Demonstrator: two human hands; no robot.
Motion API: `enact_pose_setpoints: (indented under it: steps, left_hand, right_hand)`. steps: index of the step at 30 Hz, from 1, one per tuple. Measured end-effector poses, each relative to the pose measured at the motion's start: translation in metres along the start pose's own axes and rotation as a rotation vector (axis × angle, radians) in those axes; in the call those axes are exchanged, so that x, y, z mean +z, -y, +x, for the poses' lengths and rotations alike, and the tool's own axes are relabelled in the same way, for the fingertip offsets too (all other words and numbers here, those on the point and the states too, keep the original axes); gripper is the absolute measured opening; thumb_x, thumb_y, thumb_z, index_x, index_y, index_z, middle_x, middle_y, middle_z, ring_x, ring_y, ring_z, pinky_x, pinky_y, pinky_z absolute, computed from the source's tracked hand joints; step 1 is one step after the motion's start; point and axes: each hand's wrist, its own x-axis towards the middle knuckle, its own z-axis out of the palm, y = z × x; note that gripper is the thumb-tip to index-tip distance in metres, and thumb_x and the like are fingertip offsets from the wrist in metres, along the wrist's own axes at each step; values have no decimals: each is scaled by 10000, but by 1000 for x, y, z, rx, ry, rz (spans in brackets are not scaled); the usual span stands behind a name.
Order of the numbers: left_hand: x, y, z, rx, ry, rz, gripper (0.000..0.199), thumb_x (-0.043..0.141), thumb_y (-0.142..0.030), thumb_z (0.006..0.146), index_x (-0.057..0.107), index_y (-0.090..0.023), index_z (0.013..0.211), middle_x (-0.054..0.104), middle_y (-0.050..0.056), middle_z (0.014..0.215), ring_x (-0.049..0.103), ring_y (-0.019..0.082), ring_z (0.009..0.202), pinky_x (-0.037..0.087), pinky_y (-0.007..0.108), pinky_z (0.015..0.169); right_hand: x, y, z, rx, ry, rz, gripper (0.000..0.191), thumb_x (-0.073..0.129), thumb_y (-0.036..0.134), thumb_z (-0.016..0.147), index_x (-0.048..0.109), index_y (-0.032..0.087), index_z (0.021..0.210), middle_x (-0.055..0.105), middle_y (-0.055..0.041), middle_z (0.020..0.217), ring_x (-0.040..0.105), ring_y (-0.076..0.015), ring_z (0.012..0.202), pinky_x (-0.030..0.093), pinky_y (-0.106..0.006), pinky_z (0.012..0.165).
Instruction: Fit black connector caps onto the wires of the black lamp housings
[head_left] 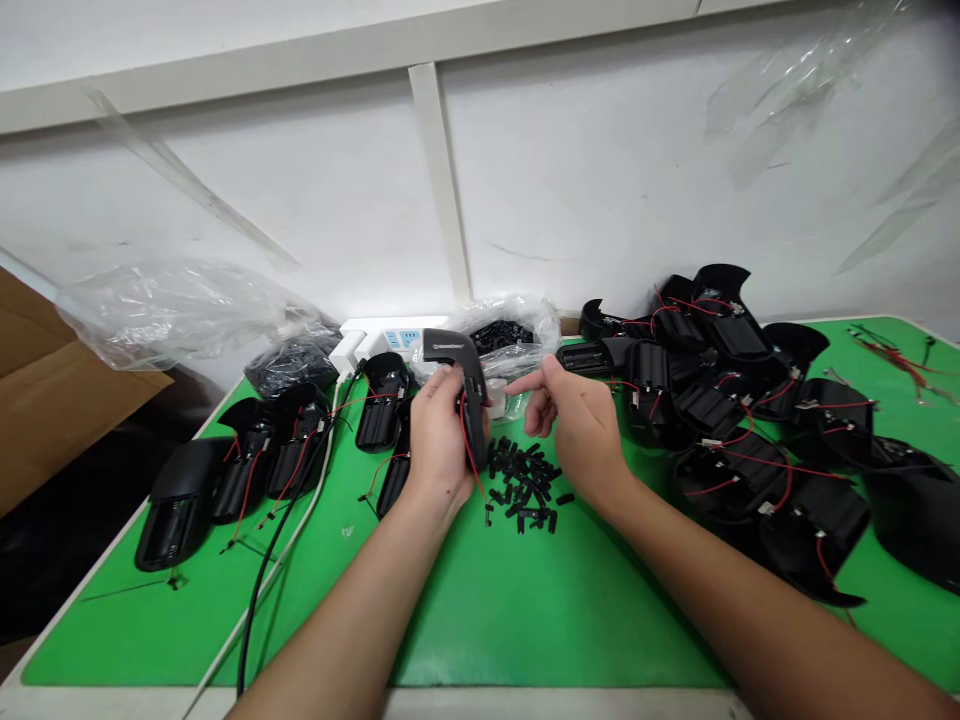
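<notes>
My left hand (439, 430) is wrapped round a curved black plastic housing (472, 385), held upright above the green mat (510, 620). A red wire with a small connector hangs from the housing. To the right, my right hand (574, 415) has its index finger pointing at the housing, with the thumb over it and the other fingers curled; whether it pinches something small cannot be made out. A small whitish piece (496, 397) shows between the housing and that fingertip. Below the hands lies a pile of small black parts (525, 480).
Several black housings with red wires (731, 400) are heaped at the right, more (247, 465) at the left. A white power strip (397, 335) and an open bag of black parts (506, 335) stand behind. Cables (304, 520) cross the mat's left side. Loose wires (892, 355) lie far right.
</notes>
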Motion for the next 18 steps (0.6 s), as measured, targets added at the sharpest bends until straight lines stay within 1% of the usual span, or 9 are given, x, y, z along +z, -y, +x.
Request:
enact_pose_setpoints:
  steps: [2,4,8,10,12,13,15,17,18]
  left_hand:
    - [-1,-5,2,12,-45,-34,230,647,-383,826,610,-177,922,548,-28,621,363,70,389,244,203,373]
    - [-3,-7,4,27,-89,-55,238,643,-381,825,619,-174,940,543,-30,614,362,69,385,247,198,367]
    - [-4,-7,6,29,-118,-67,206,628,-357,831,610,-177,929,546,-27,613,373,69,388,256,194,369]
    - [-3,-6,6,36,-122,-66,203,626,-351,832,611,-177,936,548,-29,619,378,68,389,261,194,371]
    - [-3,-6,5,46,-133,-67,204,626,-349,833,612,-175,938,548,-30,627,385,66,392,269,194,376]
    - [-3,-6,5,47,-140,-68,200,625,-348,834,611,-174,934,548,-30,627,385,65,392,268,194,377]
    - [-4,-7,6,40,-146,-71,192,618,-346,840,609,-175,926,547,-28,621,378,67,392,257,195,373]
    - [-5,-7,6,28,-143,-73,187,612,-347,844,609,-177,920,547,-25,614,371,70,390,246,197,367]
    - [-5,-7,7,25,-141,-74,186,612,-348,843,609,-177,918,548,-24,614,369,71,389,245,199,365]
  right_hand:
    - [-7,0,5,-33,100,-164,487,433,433,1022,731,169,741,611,-19,590,559,-147,587,402,-273,608]
    - [-13,1,9,-67,237,-447,369,460,309,944,673,177,673,607,-25,625,558,-157,651,365,-280,641]
    - [-15,5,14,-40,326,-907,289,417,273,897,564,188,663,560,-24,647,441,-152,637,249,-304,624]
    - [-16,9,16,24,329,-1002,333,410,312,903,497,189,605,538,-31,626,388,-144,606,210,-314,603]
    - [-19,14,18,157,386,-939,403,397,355,900,454,196,534,516,-41,561,390,-135,551,230,-304,575]
    - [-21,16,19,264,465,-847,433,381,369,896,449,201,502,508,-47,518,413,-133,509,263,-294,554]
    - [-28,22,21,514,811,-615,461,346,369,867,485,203,461,524,-73,455,472,-151,412,359,-292,510]
    - [-35,25,24,706,1204,-473,463,365,373,846,639,143,552,663,-130,572,595,-183,447,406,-283,487]
    - [-37,26,24,763,1340,-460,442,405,375,841,690,120,619,704,-142,630,636,-185,482,429,-270,496]
